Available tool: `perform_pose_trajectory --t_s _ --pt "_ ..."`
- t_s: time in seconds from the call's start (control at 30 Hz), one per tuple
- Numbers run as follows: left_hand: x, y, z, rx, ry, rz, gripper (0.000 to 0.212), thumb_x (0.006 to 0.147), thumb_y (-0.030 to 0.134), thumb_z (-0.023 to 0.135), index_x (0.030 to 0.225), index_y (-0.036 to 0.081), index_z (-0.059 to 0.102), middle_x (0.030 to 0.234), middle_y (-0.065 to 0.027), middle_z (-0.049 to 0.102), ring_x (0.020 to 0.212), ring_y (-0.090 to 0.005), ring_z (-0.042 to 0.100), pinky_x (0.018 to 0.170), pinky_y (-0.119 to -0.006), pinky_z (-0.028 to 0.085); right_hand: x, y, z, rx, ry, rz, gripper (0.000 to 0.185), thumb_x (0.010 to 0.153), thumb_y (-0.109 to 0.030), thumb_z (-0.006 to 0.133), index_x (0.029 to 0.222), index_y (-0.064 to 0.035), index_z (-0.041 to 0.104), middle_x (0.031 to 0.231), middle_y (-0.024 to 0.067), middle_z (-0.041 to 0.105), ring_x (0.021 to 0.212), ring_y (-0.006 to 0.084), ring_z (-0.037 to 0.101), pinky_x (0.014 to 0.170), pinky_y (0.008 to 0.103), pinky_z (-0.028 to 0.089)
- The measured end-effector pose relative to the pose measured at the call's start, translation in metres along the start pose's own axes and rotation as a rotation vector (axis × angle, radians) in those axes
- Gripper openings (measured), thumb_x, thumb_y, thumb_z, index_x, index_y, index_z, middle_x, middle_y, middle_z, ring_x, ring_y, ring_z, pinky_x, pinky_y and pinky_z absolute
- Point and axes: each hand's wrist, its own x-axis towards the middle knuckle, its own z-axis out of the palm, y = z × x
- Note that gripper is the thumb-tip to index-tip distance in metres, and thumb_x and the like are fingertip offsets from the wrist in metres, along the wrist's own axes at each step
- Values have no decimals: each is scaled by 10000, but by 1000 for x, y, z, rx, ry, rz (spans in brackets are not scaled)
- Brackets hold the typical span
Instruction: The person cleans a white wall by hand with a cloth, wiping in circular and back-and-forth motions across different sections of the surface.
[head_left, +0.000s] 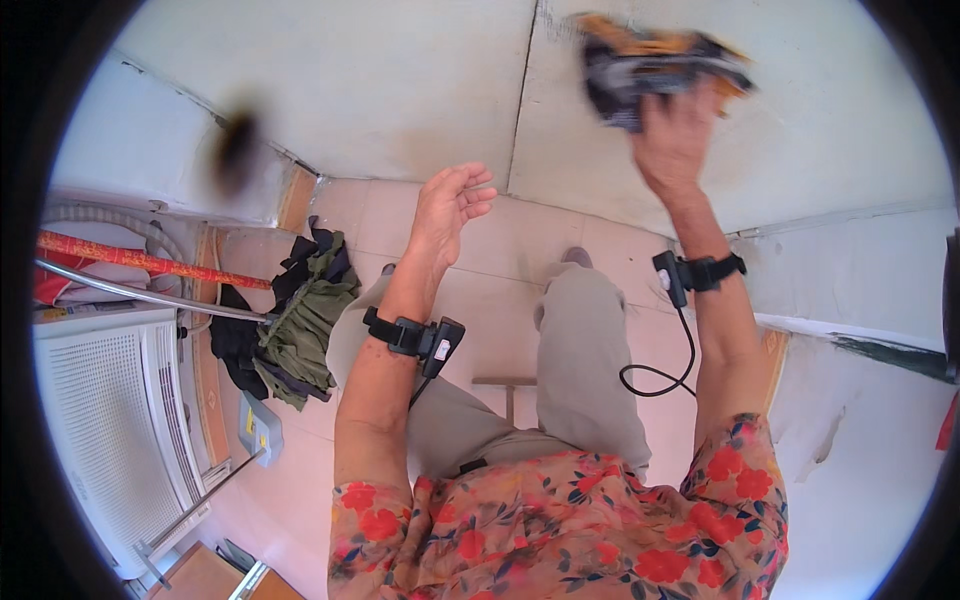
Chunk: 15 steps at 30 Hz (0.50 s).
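My right hand (675, 142) presses a bunched dark and orange cloth (652, 67) against the pale wall panel (600, 157) at the upper right; both hand and cloth are blurred by motion. Only the back of that hand shows, its fingers partly hidden by the cloth. Held up near the middle, my left hand (450, 206) is empty, its fingers slightly curled and apart from one another. Behind it lie the lower edge of the wall and the pink tiled floor (480, 307). Each wrist wears a black strap with a small device and a cable.
On the left floor lies a mop with green and black cloth strips (307, 322), its metal handle (150, 285) slanting left beside a red patterned pole (150, 259). A white grilled appliance (105, 420) and a grey dustpan-like object (260, 429) are nearby. White side walls flank both sides.
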Motion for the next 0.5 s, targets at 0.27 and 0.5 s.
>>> perform_pose_trajectory --t_s 0.27,0.5 --pt "2 3 8 -12 -10 -3 351 896 264 496 1114 -8 534 1087 -131 592 872 -183 593 745 -301 483 -41 -41 44 48 -315 -350 440 813 -167 476 1247 -102 502 1381 74 373 1309 216 291 1066 432 238" --pt "8 -1 17 38 -21 -31 357 892 278 517 1123 6 533 1119 -129 583 897 -171 588 768 -292 478 -119 40 19 -45 -478 -184 429 781 -216 538 1187 -77 533 1329 122 414 1286 270 316 1069 525 197"
